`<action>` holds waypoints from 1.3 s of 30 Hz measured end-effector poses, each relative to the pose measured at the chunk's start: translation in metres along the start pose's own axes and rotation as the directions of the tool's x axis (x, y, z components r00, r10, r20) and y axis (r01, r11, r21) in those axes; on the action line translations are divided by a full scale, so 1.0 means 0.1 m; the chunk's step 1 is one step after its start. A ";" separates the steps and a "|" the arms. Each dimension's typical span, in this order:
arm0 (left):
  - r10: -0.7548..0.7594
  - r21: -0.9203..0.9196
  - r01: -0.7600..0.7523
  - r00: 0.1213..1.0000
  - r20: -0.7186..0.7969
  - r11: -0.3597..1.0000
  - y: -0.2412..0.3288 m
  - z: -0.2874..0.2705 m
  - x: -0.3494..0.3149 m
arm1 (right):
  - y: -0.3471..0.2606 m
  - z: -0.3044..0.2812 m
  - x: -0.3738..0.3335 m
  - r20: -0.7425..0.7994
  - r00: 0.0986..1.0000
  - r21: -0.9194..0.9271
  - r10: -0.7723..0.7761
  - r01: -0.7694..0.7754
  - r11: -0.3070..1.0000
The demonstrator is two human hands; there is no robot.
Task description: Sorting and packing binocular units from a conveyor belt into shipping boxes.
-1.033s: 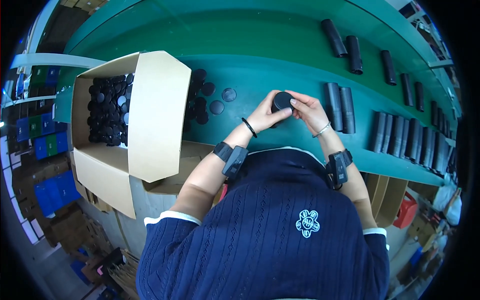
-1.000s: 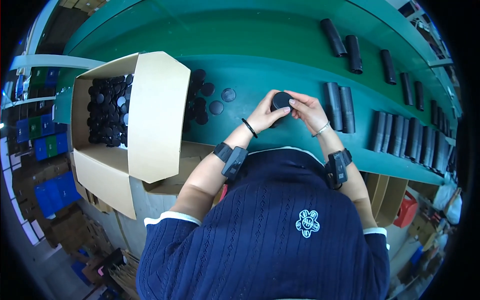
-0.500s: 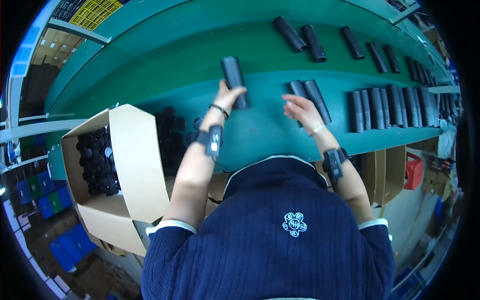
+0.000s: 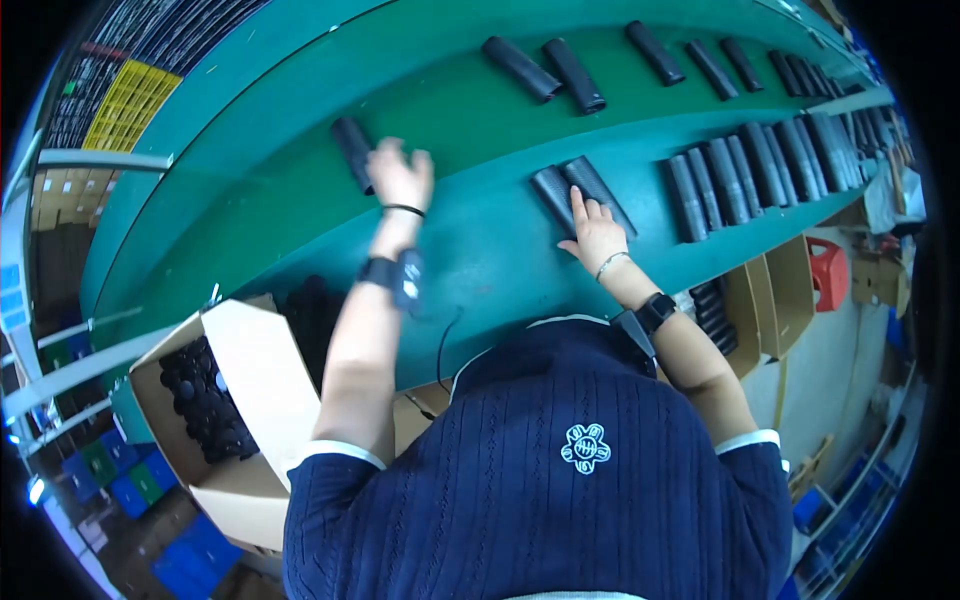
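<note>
On the darker green strip at the far left lies a black tube [image 4: 353, 155]. My left hand [image 4: 402, 178] is just right of it, fingers spread and slightly blurred, with nothing held in them. Nearer the middle, a pair of black tubes [image 4: 601, 190] lies side by side on the teal tabletop [image 4: 470, 250]. My right hand [image 4: 597, 230] rests on this pair, index finger stretched along the tubes and thumb apart, touching without wrapping round them. Farther right stands a close row of black tubes [image 4: 735, 180].
More black tubes [image 4: 575, 78] lie spaced along the far green strip. At the left, an open carton [image 4: 265, 350] holds many round black caps [image 4: 205, 395]. Another carton [image 4: 785, 295] stands at the right below the table edge, beside a red stool [image 4: 826, 273].
My left hand has moved left and let go of the black tube, now lying on the far green strip. My right hand has come down onto the pair of tubes.
</note>
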State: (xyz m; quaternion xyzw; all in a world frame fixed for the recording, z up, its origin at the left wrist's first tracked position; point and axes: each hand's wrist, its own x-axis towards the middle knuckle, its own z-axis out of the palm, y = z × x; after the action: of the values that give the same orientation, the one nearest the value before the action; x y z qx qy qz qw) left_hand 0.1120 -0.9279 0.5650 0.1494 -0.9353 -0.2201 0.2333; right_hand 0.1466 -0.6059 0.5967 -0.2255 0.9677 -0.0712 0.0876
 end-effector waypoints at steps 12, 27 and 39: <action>0.130 -0.774 0.464 0.817 0.562 0.430 0.72 -0.74 -1.48 | -0.47 -0.22 -0.08 0.169 0.954 0.985 -0.246 -0.169 0.023; 0.125 -0.807 0.366 0.875 0.469 0.464 0.78 -0.78 -1.83 | -0.68 -0.05 -0.28 0.191 0.900 0.977 -0.393 -0.212 -0.012; 0.021 -0.741 0.613 0.766 0.642 0.274 0.52 -0.98 -1.62 | -0.88 -0.16 -0.13 0.283 0.896 0.953 -0.343 -0.302 -0.002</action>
State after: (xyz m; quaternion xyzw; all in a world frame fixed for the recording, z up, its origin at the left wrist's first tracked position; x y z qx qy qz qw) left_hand 0.2896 -0.8554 0.6079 0.1030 -0.6098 -0.7845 -0.0446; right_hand 0.1917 -0.6769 0.6301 -0.1200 0.5735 -0.6822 0.4374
